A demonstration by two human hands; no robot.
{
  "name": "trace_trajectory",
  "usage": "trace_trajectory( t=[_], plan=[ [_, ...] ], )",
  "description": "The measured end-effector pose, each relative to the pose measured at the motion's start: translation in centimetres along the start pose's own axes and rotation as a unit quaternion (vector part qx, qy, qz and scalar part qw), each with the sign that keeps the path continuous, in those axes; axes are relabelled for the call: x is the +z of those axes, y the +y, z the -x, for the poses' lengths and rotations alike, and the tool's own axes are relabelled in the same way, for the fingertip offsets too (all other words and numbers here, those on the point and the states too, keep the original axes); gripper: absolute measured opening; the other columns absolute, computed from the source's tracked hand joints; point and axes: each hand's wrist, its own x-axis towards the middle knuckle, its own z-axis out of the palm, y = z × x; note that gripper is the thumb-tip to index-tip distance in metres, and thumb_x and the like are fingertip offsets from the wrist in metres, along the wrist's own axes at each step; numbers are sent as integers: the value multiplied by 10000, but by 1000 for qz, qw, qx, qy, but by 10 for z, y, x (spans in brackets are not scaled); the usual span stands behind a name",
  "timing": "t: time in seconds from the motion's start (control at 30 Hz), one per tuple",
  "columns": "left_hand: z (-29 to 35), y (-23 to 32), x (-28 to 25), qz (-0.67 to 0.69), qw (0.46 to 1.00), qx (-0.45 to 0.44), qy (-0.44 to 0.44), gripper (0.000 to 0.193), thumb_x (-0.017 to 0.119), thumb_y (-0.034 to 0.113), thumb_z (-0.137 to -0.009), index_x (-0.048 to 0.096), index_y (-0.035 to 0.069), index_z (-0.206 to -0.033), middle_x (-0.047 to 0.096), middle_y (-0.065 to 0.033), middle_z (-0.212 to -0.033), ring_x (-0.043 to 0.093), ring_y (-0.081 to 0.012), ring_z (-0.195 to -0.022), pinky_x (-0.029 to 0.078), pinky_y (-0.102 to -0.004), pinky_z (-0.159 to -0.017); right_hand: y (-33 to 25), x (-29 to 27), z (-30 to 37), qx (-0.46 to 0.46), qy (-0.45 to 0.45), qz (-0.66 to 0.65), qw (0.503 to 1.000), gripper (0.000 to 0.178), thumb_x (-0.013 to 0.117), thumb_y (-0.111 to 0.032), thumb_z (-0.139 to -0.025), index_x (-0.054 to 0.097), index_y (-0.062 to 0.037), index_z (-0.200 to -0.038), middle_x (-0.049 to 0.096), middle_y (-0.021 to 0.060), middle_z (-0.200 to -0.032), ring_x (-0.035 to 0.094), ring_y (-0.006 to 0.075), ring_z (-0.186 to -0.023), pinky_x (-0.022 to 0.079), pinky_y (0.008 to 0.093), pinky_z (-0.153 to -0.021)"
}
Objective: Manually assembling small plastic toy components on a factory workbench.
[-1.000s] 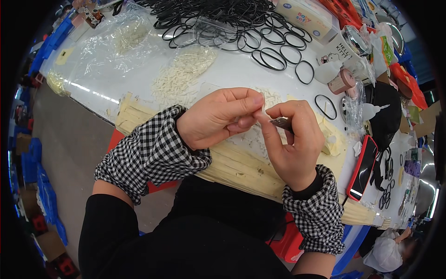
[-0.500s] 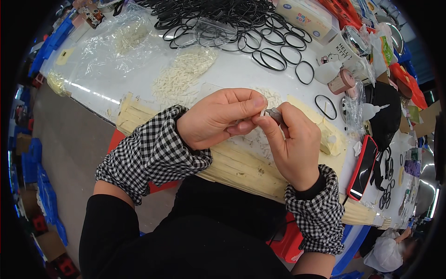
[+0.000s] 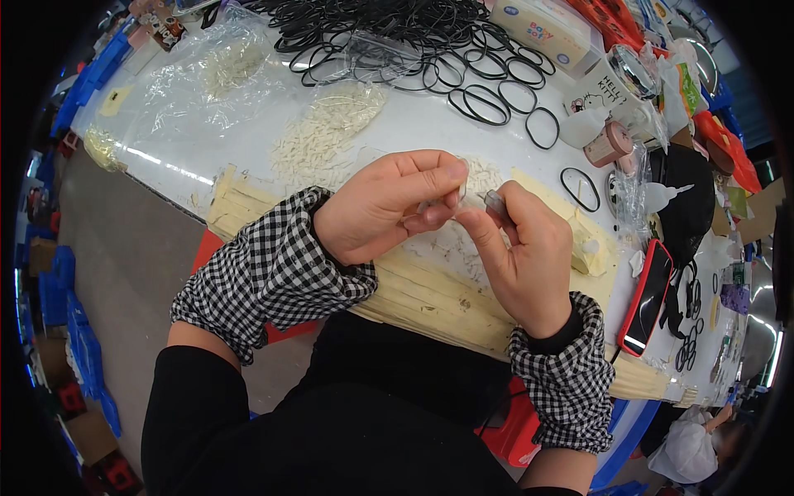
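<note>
In front of me my left hand (image 3: 382,197) is closed in a pinch, with a small pale piece (image 3: 462,189) just showing at its fingertips. My right hand (image 3: 531,258) grips a small grey object (image 3: 495,203) between thumb and forefinger; its kind is hard to make out. The fingertips of both hands are close together above the table's near edge. Below and behind them lie small white strips (image 3: 484,174). A larger heap of white strips (image 3: 318,145) spills from a clear plastic bag (image 3: 364,106) beyond my left hand.
Black rubber rings (image 3: 480,103) are piled at the back of the white table (image 3: 248,157). Yellowish tape (image 3: 430,310) covers its front edge. To the right lie a red-cased phone (image 3: 647,298), a pink jar (image 3: 608,143), squeeze bottles (image 3: 662,194) and a tissue box (image 3: 550,37).
The fingertips of my two hands have drawn slightly apart. My left fingers have moved a little up and left, and a small gap now shows between the pale piece and the grey object.
</note>
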Motion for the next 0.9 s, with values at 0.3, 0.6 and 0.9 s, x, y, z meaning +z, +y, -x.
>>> trace_trajectory(
  t=[0.3,0.6,0.9],
  plan=[
    [-4,2,-6,211,965,37,151,159,441,172,-935,494,24,-917,500,-69,-871,428,-120,-668,363,-215,-552,6,16,6,-39,-75,19,996,161,692,-137,-786,562,-73,-855,521,62,-806,578,265,-611,458,357,-521],
    [-5,-1,-12,159,979,19,124,167,448,189,-977,516,42,-937,518,-16,-817,403,-67,-609,330,-188,-509,6,20,4,-39,-65,82,994,150,667,-94,-776,550,-57,-862,516,79,-845,586,263,-630,458,359,-509],
    [-1,-1,3,51,995,-75,-34,211,467,223,-1002,559,40,-950,552,37,-791,375,-20,-567,311,-169,-518,3,8,-3,-44,91,-24,995,207,641,43,-725,581,-38,-906,511,76,-830,557,228,-616,445,322,-501]
  ],
)
